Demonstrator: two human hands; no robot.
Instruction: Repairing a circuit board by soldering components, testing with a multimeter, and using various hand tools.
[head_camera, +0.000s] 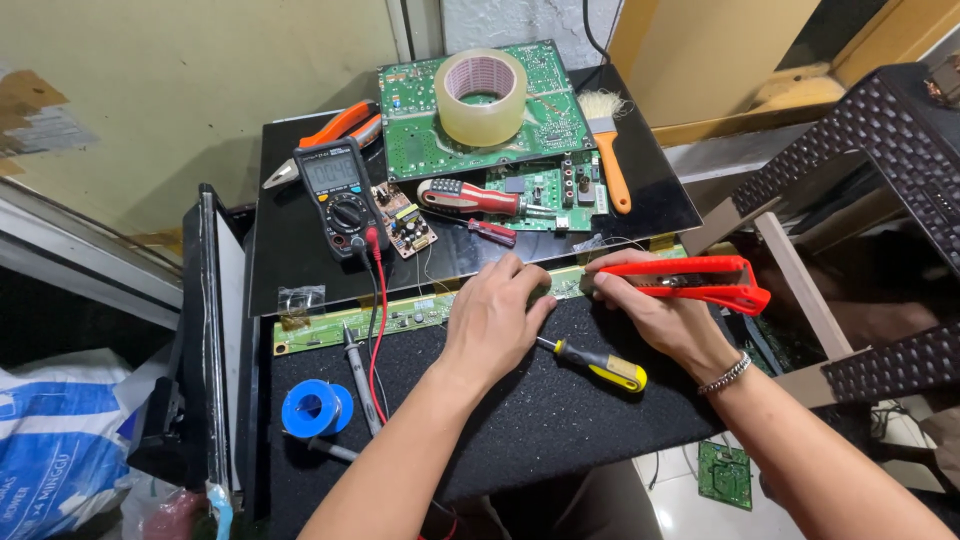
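1. Two hands work at a long green board strip (400, 318) along the black mat's (520, 420) far edge.
2. Left hand (492, 318): fingers curled, pressing the strip.
3. Right hand (655, 318): clamped on red pliers (700, 280).
4. Yellow screwdriver (595, 362): between the wrists.
5. Multimeter (340, 195): behind.
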